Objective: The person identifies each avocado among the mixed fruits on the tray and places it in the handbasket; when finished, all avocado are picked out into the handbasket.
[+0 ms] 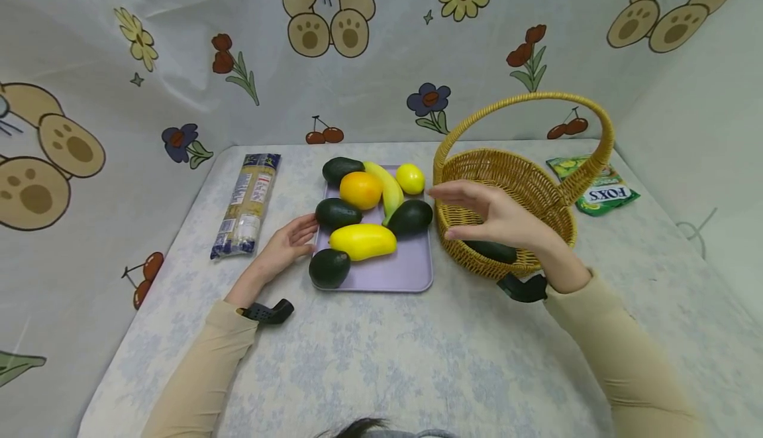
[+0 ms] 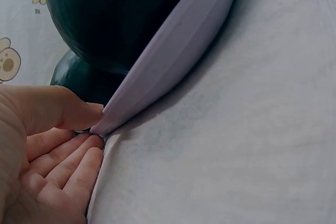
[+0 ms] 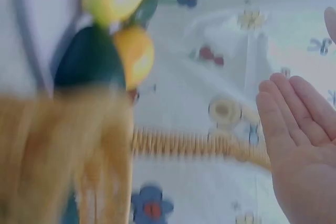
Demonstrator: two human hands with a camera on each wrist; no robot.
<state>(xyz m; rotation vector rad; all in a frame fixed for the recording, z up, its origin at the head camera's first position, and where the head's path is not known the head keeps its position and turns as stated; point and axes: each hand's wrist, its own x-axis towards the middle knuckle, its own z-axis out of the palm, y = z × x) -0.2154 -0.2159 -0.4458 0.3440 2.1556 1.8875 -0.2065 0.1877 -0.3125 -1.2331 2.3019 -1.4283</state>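
On the far left, a pale cloth [image 1: 95, 47] with bears and flowers hangs down by the table [image 1: 357, 352]. A long see-through packet [image 1: 246, 206] lies on the table. Next to it is the person's left hand [image 1: 285, 246]. Its fingers are nearly straight, and its thumb and fingertips touch the left edge of the light purple tray [image 1: 393, 279]. They are not wrapped around anything. I can't tell if a fingertip touches the dark green fruit beside it.

The tray sits on the table in the middle, full of fruit. Three dark green fruits are down its left side: one at the back [image 1: 342, 170], one in the middle [image 1: 338, 213] and one at the front [image 1: 330, 268]. Then come an orange fruit [image 1: 360, 190], a fat yellow fruit [image 1: 363, 242] and a banana [image 1: 387, 193]. On the right side are a lemon [image 1: 410, 178] and another dark green fruit [image 1: 410, 217].

Just past the tray, the right hand [image 1: 507, 219] is over the near left side of the woven basket [image 1: 533, 183]. Its fingers are straight, its thumb is wide apart, and it has hold of nothing. Something dark green [image 1: 491, 250] lies inside the basket, partly hidden by the hand. A green packet [image 1: 602, 194] that says FOX'S lies just beside the basket.
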